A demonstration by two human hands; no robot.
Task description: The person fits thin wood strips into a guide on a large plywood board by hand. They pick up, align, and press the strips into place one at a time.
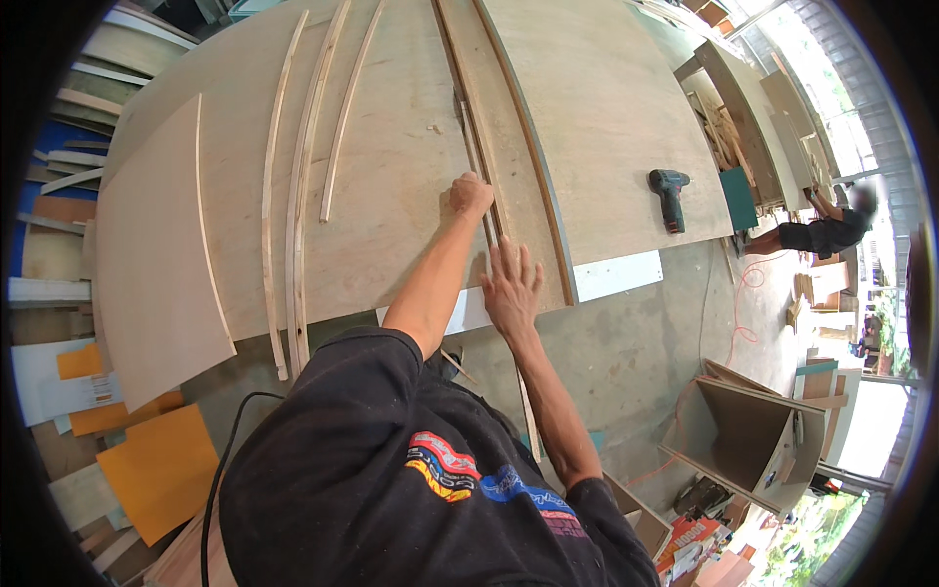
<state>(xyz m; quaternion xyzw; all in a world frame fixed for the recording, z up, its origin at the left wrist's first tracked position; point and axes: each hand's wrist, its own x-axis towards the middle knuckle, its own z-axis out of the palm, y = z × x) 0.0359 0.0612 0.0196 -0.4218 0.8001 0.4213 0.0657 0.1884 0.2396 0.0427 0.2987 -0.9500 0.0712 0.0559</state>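
Observation:
A long, narrow wooden board [515, 147] with dark edges lies on a large plywood sheet [391, 127], running away from me. Along its left edge is a thin strip [470, 142]. My left hand [471, 195] is closed in a fist at that edge, over the strip; whatever it grips is hidden. Nearer to me, my right hand [511, 284] lies open, fingers spread, with the fingertips at the near part of the board.
Several slim wooden strips [302, 186] and a thin panel [161, 245] lie to the left. A cordless drill [670, 200] rests on the sheet at right. Beyond are an open wooden box [743, 430], a red cable [740, 318] and another person [827, 230].

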